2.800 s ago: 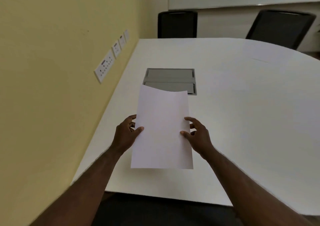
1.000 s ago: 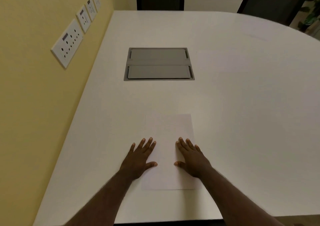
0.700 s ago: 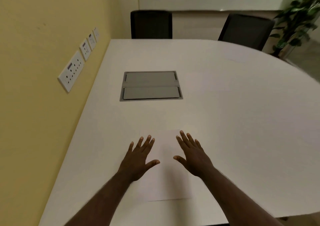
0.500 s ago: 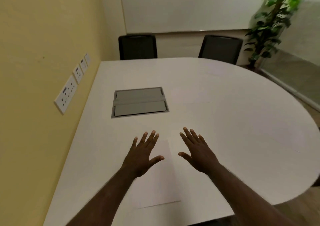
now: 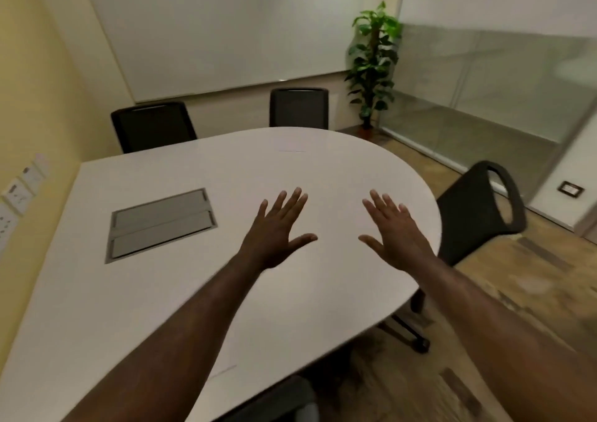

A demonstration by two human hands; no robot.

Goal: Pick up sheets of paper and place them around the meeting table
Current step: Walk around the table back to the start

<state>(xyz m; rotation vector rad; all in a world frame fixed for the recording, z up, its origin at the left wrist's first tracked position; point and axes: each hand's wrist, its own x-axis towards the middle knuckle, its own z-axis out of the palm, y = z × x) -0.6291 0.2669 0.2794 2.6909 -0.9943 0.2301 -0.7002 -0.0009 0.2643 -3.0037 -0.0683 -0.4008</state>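
Observation:
The white meeting table (image 5: 339,176) fills the middle of the view. One white sheet of paper (image 5: 226,356) lies flat near the table's front edge, mostly hidden under my left forearm; only its near right corner shows. A second pale sheet (image 5: 290,145) is faintly visible at the far edge, in front of a chair. My left hand (image 5: 274,234) and my right hand (image 5: 395,234) hover above the table's middle, palms down, fingers spread, holding nothing.
A grey cable hatch (image 5: 161,224) is set into the tabletop at left. Black chairs stand at the far side (image 5: 153,124) (image 5: 298,108), at the right end (image 5: 478,211) and near me (image 5: 274,402). A potted plant (image 5: 373,63) fills the corner. Wall sockets (image 5: 13,195) are at left.
I laid the sheet flat on the table and pressed it down, then lifted both hands off it. My view has risen and turned right, and the sheet now sits under my left forearm.

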